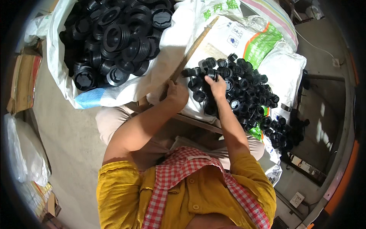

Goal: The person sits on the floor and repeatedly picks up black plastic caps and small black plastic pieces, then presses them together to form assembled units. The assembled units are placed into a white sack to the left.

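Observation:
My right hand [218,87] is closed on a black threaded plastic cap [212,74], thumb and fingers pinching it at the near left of a heap of small black caps [240,82]. The heap lies on a white and green woven sack. To its left, my left hand [177,94] is curled against the lower part of a long wooden stick [190,51] and appears to grip it; its fingertips are mostly hidden. The stick slants up and right between the heap and an open white sack [57,57], which is full of larger black threaded plastic caps [114,38].
More small black caps [280,133] spill over the right side of the work surface. A cardboard box [26,82] and a clear plastic bag [26,152] stand on the floor at left. A wall socket [296,199] and a cable are at right.

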A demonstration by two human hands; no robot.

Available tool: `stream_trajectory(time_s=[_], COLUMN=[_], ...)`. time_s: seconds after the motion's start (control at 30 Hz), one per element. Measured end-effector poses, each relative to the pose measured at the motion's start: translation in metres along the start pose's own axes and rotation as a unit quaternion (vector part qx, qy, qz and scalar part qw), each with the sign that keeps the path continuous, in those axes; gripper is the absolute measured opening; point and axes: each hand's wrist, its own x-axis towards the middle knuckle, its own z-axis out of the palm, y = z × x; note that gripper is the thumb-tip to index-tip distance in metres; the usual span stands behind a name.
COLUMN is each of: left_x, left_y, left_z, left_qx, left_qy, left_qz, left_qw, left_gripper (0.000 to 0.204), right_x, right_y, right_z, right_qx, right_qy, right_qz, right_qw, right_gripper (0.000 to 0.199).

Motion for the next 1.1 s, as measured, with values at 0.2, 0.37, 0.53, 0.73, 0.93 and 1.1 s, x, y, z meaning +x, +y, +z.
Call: stream_trajectory(time_s=[0.2,0.37,0.53,0.73,0.93,1.1], left_x=[0.007,-0.023,-0.041,-0.052,-0.059,-0.069], left_y=[0.030,0.050,0.033,0.039,0.056,0.044], left_z=[-0.010,-0.029,-0.031,-0.018,-0.006,-0.027], left_qx=[-0.627,-0.767,-0.706,-0.671,-0.384,-0.152], left_qy=[0.263,0.053,-0.153,-0.237,0.133,0.496], left_qz=[0.061,0.133,0.191,0.271,0.389,0.540], left_qw=[0.731,0.626,0.665,0.648,0.827,0.662], left_gripper=[0.051,0.040,0.050,0.062,0.043,0.023], right_x=[-0.114,-0.167,-0.177,-0.178,-0.181,-0.201], right_y=[-0.048,-0.041,-0.013,-0.069,-0.063,-0.061], right_z=[-0.063,-0.076,-0.113,-0.140,-0.135,-0.141], right_qx=[-0.107,-0.003,-0.052,-0.187,-0.242,0.297], right_qy=[0.065,-0.032,0.057,-0.222,-0.274,-0.463], right_qz=[-0.147,-0.286,-0.282,-0.368,-0.317,0.193], right_qw=[0.981,0.958,0.956,0.883,0.875,0.812], right_gripper=[0.033,0.024,0.041,0.021,0.015,0.029])
